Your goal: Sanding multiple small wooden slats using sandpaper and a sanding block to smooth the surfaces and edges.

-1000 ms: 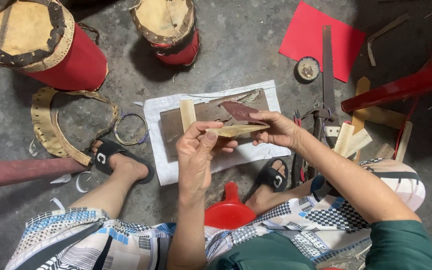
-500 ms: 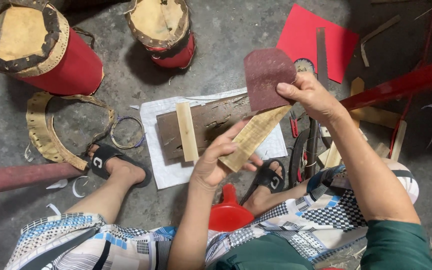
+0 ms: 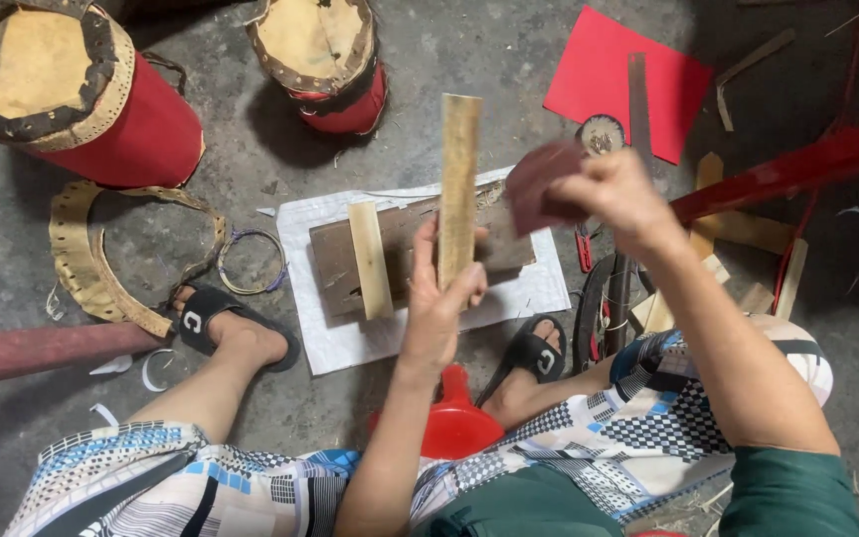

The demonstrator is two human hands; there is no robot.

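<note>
My left hand [image 3: 444, 298] grips the lower end of a long flat bamboo strip [image 3: 459, 169] and holds it upright, pointing away from me. My right hand [image 3: 613, 194] is raised to the right of the strip and pinches a dark reddish-brown piece of sandpaper [image 3: 539, 184], which is blurred and a little apart from the strip. Below both hands a dark wooden board [image 3: 335, 264] lies on a white sheet [image 3: 305, 219] on the concrete floor. A second, shorter bamboo strip [image 3: 370, 259] rests across that board.
Two red drums [image 3: 141, 129] [image 3: 350, 99] stand at the back left. A leather band [image 3: 82, 259] and a wire ring [image 3: 251, 261] lie left of the sheet. Red paper [image 3: 608, 70], a metal ruler [image 3: 638, 94], wood offcuts [image 3: 748, 231] and a red bar [image 3: 807, 159] lie at right. A red plastic thing [image 3: 454, 418] sits between my sandalled feet.
My left hand has turned the bamboo strip from flat, then slanted, to upright. My right hand lifted the sandpaper off the strip and moved it right.
</note>
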